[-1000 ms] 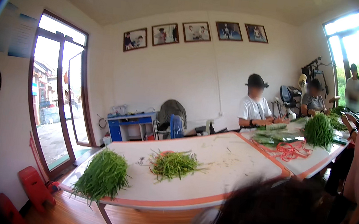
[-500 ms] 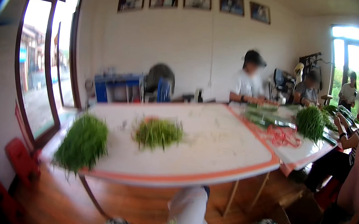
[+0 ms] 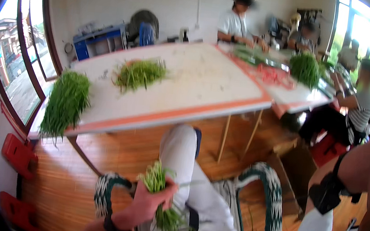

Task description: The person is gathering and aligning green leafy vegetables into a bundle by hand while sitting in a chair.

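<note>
Green stalks bunched in one fist

Green, thin, grassy stalks in a small bundle (image 3: pixel 157 194) sit gripped tight in the left hand (image 3: pixel 150 200), low over the lap. The right hand is out of sight. Three loose heaps of the same greens (image 3: pixel 65 102) lie on the long white, orange-edged table (image 3: pixel 197 89); two woven chair arms (image 3: pixel 271 203) curve below

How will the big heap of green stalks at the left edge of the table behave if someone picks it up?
The heap of green stalks already droops over the table edge, so it is probably floppy and light. The stalks lie loose, unbound as far as shows, so some would likely slip out and scatter.
</note>
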Tool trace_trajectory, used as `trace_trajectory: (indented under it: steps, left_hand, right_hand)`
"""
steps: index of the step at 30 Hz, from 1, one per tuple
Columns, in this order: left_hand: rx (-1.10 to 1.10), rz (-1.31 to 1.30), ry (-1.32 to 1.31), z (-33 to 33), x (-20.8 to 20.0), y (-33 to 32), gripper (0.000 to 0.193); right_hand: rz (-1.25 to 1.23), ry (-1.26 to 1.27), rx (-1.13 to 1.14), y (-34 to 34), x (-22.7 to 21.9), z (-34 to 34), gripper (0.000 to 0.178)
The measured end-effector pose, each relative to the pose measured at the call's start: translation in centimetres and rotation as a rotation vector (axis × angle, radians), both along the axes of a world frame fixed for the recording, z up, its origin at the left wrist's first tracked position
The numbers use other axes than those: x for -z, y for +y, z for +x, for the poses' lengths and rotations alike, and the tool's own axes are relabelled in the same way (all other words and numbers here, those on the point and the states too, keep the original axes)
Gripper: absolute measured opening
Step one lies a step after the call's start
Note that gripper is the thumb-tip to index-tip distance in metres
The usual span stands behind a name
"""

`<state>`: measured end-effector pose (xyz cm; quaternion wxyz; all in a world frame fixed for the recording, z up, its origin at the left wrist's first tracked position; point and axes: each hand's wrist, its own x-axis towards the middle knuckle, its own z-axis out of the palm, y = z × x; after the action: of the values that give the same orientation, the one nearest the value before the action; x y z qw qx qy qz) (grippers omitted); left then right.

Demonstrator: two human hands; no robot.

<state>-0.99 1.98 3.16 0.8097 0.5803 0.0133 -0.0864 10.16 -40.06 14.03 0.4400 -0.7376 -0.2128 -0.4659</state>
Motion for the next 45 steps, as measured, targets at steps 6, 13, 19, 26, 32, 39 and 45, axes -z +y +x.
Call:
trace_trajectory:
  steps: [6, 13, 19, 26, 32, 39, 45]
  left_hand:
    - [0.022, -0.097, 0.021, 0.2, 0.3, -0.8, 0.008]
    - [0.032, -0.125, 0.017, 0.7, 0.5, -0.9, 0.008]
    - [0.003, -0.118, 0.002, 0.3, 0.7, -0.4, 0.01]
    - [0.044, -0.171, 0.023, 0.6, 1.2, -0.7, 0.009]
    - [0.024, -0.108, 0.046, 0.2, 0.8, -0.5, 0.01]
    - [0.023, -0.191, 0.035, 0.5, 0.7, -0.5, 0.012]
    - [-0.021, -0.107, 0.032, 0.0, 1.2, -0.3, 0.009]
  right_hand:
    - [0.246, -0.348, 0.394, -14.1, -8.1, -3.7, 0.085]
    - [0.352, -0.122, 0.428, -19.0, -5.3, -2.3, 0.082]
    - [0.39, -0.098, 0.374, -18.0, -2.9, -2.4, 0.08]
    - [0.323, -0.265, 0.362, -14.9, -8.4, -5.5, 0.078]
    - [0.216, -0.56, 0.167, -6.7, -10.7, -8.6, 0.076]
    - [-0.148, -0.895, -0.175, 6.1, -12.2, -16.1, 0.074]
    - [-0.339, -0.454, -0.462, 13.4, -6.4, -14.6, 0.033]
